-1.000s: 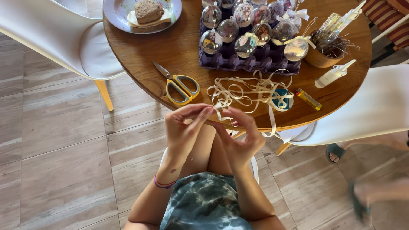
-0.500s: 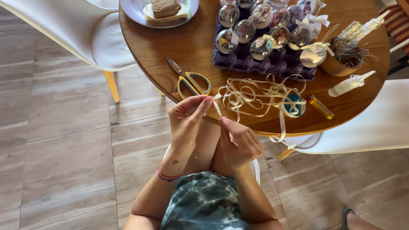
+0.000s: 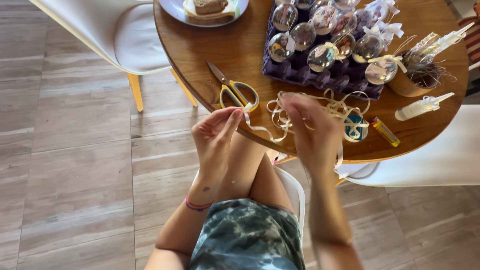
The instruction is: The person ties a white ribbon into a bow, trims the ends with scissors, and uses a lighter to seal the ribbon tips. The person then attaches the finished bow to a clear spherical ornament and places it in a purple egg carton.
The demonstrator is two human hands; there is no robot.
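Ribbon (image 3: 260,131), cream and thin, is trailing off the round wooden surface (image 3: 210,65) edge while the left hand (image 3: 216,135) is pinching its end between closed fingers; the right hand (image 3: 312,132) is blurring, grip unreadable. Keeping the strand taut should be helping avoid tangles near the scissors (image 3: 235,90).

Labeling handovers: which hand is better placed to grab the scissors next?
Left, probably. The left hand pinches the ribbon end right beside the scissors handles. The right hand is blurred, over the ribbon tangle, farther from them. The left would have to free its fingers first.
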